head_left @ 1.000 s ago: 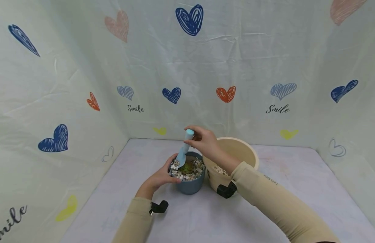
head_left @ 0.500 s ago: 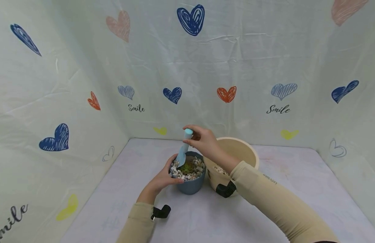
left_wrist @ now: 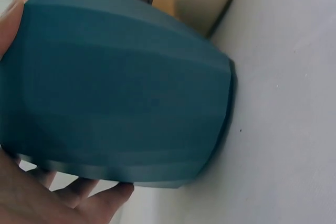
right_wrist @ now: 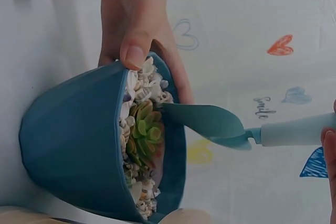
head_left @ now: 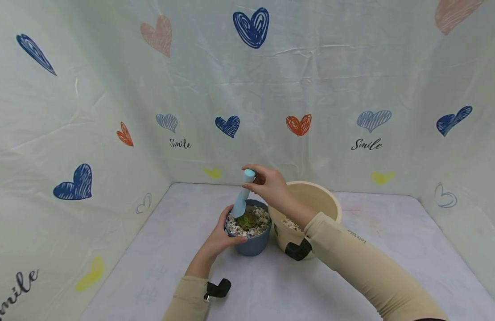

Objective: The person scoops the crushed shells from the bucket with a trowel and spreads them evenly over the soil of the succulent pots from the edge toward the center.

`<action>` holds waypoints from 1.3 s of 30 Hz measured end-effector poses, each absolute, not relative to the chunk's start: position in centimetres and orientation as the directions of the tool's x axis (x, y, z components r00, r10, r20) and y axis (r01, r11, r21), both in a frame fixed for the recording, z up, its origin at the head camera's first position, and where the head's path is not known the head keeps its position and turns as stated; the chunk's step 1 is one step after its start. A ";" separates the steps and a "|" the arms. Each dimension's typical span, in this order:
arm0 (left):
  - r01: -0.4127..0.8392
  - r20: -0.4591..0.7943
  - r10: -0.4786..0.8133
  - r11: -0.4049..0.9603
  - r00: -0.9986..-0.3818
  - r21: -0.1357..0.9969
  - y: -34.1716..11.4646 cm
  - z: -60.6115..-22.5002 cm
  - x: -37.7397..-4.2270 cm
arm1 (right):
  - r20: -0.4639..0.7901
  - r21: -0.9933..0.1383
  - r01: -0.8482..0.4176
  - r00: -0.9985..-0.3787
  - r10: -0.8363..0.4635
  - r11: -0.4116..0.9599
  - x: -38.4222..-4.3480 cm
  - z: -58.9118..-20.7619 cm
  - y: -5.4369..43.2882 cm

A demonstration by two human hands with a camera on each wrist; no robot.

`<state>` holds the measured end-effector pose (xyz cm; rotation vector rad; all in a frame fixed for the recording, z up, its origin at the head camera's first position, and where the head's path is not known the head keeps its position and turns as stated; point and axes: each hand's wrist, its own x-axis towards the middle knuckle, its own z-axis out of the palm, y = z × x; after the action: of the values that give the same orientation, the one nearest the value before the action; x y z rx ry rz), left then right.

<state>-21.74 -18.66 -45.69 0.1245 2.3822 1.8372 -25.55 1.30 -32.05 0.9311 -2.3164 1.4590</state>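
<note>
A blue flower pot [head_left: 253, 246] stands on the table, filled with whitish shells and small stones [right_wrist: 147, 88] around a green succulent [right_wrist: 148, 132]. My left hand [head_left: 218, 240] grips the pot's left side. Its thumb lies at the near rim, and its fingers bend around the other side in the left wrist view. From above, my right hand [head_left: 271, 186] pinches the pale handle of a light blue hand trowel [head_left: 239, 207] between thumb and fingers. The trowel slants down, its blade tip among the shells between the succulent and the pot's left rim.
A larger cream bucket [head_left: 331, 203] stands close to the pot's right, with shells or stones [head_left: 290, 224] inside. My right forearm crosses over its front. White curtain walls [head_left: 332, 89] printed with hearts rise behind and to the left of the table [head_left: 376, 267].
My left hand and wrist have shifted a little right, the thumb sliding along the near rim. The trowel has moved only slightly, and its blade stays at the pot's left side.
</note>
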 end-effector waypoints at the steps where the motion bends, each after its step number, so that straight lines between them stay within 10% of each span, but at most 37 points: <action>1: -0.015 -0.053 0.139 0.260 -0.989 0.965 -18.5 -45.6 -21.7 | 0.519 -0.716 -0.634 -0.764 -0.383 0.293 -25.6 -32.1 1.4; 39: 0.320 0.283 0.151 0.502 -0.947 0.803 -13.3 -38.7 -22.2 | 0.500 -0.835 -0.498 -0.864 -0.056 0.232 -23.5 -31.1 13.7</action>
<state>-22.18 -13.27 -38.75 0.4544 2.8720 1.5982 -23.47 13.71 -31.13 0.5118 -2.1471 1.6677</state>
